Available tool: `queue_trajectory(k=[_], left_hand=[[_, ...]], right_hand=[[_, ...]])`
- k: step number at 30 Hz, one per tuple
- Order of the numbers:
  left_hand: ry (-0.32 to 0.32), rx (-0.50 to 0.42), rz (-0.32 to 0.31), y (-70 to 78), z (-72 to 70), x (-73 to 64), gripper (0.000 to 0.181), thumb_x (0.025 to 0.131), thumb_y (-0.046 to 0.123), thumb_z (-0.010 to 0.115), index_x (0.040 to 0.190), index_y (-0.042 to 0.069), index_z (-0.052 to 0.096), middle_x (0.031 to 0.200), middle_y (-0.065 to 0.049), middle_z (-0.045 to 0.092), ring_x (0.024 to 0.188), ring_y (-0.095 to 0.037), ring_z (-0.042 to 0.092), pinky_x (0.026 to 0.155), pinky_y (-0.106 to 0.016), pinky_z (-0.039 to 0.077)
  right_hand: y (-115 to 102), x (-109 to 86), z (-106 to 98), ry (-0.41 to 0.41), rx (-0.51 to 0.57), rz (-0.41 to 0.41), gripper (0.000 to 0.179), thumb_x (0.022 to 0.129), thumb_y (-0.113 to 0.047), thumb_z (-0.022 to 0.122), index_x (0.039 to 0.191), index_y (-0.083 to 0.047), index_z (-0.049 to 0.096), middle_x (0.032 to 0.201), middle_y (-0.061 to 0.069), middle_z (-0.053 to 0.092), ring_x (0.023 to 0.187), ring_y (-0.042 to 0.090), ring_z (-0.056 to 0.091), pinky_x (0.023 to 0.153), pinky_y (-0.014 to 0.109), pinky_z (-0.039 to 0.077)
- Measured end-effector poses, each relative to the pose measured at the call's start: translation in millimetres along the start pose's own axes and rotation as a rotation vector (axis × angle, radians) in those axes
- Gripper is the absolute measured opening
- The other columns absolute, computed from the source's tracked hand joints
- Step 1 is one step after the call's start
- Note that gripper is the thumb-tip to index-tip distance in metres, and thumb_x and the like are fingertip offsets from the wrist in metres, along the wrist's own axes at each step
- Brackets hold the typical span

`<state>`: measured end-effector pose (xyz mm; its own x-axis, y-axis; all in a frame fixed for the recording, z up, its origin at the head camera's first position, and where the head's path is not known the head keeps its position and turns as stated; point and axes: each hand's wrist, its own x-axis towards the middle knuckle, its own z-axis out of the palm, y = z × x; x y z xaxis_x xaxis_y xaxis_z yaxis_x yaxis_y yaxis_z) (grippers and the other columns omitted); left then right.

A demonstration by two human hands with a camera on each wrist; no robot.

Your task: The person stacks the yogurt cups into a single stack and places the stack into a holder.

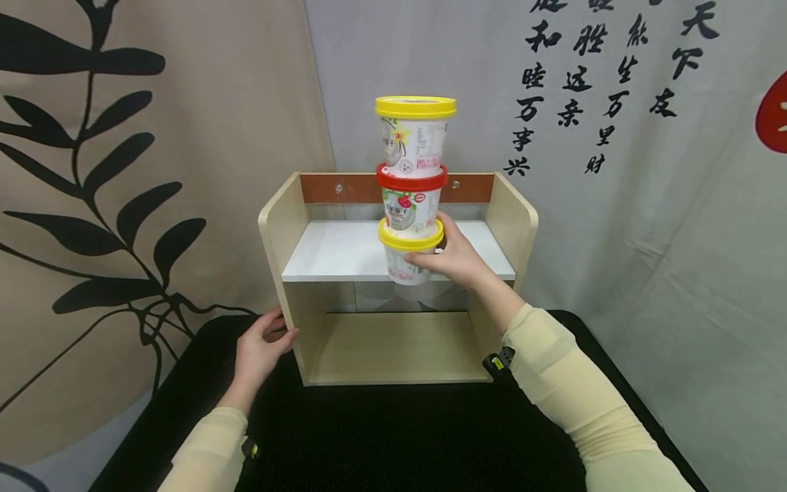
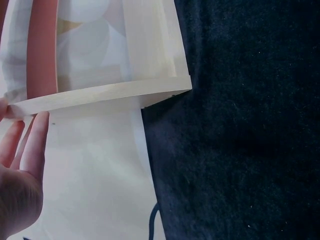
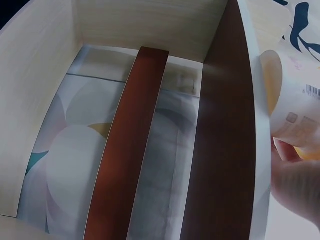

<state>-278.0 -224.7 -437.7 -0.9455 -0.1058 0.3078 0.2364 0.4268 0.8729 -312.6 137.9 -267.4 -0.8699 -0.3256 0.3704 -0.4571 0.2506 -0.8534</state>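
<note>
Three lidded paper cups stand stacked upright in the head view. The top cup [image 1: 415, 140] has a yellow lid and the middle cup [image 1: 410, 210] a red one. Under them is a yellow-lidded bottom cup [image 1: 407, 270], its base overlapping the front edge of the white middle board. My right hand [image 1: 455, 256] grips this bottom cup from the right, thumb across its front. At the left side of the small wooden shelf [image 1: 316, 348], my left hand [image 1: 263, 348] touches the panel. Its fairly straight fingers [image 2: 34, 147] lie against the outer face, with the thumb near the front edge.
A black cloth [image 1: 393, 437] covers the table under the shelf. The shelf's white board [image 1: 332, 249] lies behind the cups, with a brown rail [image 1: 341, 188] across the back. Behind it hang fabric walls, with printed leaves [image 1: 117, 164] left and black characters right.
</note>
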Motion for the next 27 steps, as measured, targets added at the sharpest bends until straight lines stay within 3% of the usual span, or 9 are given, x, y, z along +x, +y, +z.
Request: queue_trajectory(k=[11,18,27], left_hand=[[0.000,0.007,-0.017,-0.3,-0.7,0.1,0.057,0.091,0.008,0.071,0.144,0.011,0.049,0.128,-0.022,0.060,0.107,-0.039,0.064,0.073,-0.026,0.058],[0.006,-0.014,0.023,-0.5,-0.3,-0.1,0.055,0.091,0.008,0.071,0.142,0.006,0.051,0.124,-0.025,0.062,0.105,-0.040,0.065,0.073,-0.024,0.058],[0.003,-0.014,0.015,0.0,-0.1,-0.1,0.057,0.092,0.008,0.071,0.144,0.007,0.048,0.126,-0.024,0.061,0.106,-0.040,0.064,0.073,-0.024,0.058]], right_hand=[[2,15.4,0,0.040,-0.057,0.052,0.087,0.080,-0.021,0.082,0.148,-0.017,0.029,0.138,0.005,0.048,0.122,0.024,0.049,0.104,0.048,0.043],[6,26.1,0,0.062,-0.053,0.064,0.089,0.080,-0.023,0.083,0.149,-0.016,0.027,0.140,0.004,0.047,0.125,0.023,0.048,0.107,0.047,0.039],[12,35.9,-1,0.083,-0.063,0.088,0.090,0.080,-0.025,0.083,0.149,-0.016,0.026,0.140,0.004,0.046,0.125,0.023,0.046,0.109,0.046,0.037]])
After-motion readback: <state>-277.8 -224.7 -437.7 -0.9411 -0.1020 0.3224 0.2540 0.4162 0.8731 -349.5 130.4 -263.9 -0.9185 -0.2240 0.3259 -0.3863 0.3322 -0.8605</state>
